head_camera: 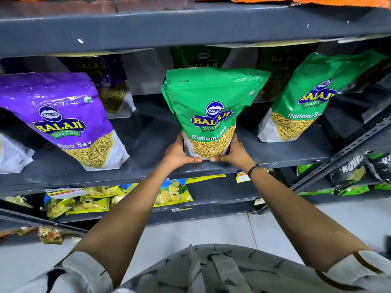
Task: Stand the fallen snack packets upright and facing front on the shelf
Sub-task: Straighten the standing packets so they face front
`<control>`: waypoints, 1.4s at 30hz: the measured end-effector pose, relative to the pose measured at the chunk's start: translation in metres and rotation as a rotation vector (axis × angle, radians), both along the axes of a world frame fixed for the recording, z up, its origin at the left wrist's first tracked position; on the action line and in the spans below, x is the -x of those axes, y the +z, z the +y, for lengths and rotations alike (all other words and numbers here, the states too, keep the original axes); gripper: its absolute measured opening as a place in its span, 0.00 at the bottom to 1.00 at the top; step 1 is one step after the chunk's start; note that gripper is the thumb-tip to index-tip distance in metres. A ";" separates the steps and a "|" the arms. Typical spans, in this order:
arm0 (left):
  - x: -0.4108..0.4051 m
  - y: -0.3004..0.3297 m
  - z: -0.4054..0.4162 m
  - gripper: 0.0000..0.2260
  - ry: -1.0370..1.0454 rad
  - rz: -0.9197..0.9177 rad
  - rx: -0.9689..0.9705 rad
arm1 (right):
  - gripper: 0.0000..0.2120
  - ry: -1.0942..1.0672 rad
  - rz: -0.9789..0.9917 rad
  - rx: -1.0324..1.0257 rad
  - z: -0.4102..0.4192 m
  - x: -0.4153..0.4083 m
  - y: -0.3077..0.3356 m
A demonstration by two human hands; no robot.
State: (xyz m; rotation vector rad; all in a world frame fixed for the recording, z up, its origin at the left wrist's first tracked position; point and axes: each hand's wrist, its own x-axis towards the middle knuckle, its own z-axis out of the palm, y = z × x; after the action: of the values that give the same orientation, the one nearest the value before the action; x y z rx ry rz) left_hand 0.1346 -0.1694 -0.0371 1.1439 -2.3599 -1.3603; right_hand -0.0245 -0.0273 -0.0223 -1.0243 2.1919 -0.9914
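A green Ratlami Sev packet point(208, 106) stands upright with its front toward me at the front of the grey shelf point(148, 166). My left hand point(178, 153) grips its lower left corner and my right hand point(234, 152) grips its lower right corner, thumbs meeting under its base. A second green Ratlami Sev packet point(300, 102) stands to the right, leaning right. A purple Aloo Sev packet point(61, 119) stands to the left, leaning left. More packets, one purple point(105, 83) and one green point(201, 57), stand in shadow behind them.
The upper shelf board point(190, 26) overhangs the packets' tops. A slotted metal upright point(342, 151) slants at the right. The lower shelf holds yellow chip packets point(101, 199) at left and black and green packets point(355, 174) at right. Tiled floor point(211, 231) lies below.
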 end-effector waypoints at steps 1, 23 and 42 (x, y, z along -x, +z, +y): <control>0.000 0.000 0.001 0.46 -0.003 0.007 0.000 | 0.48 0.000 0.005 0.002 0.000 0.000 -0.001; 0.019 -0.007 0.129 0.09 -0.129 0.270 0.542 | 0.19 -0.212 -0.068 0.290 0.068 0.047 -0.014; 0.225 0.007 0.110 0.52 -0.074 0.224 -0.073 | 0.53 -0.130 -0.163 0.145 0.108 0.199 -0.001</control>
State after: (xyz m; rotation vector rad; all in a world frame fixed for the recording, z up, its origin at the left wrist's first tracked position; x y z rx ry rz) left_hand -0.0906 -0.0598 -0.0299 0.8774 -2.2295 -1.5239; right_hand -0.2236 0.0809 -0.0236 -0.8385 2.0980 -1.2627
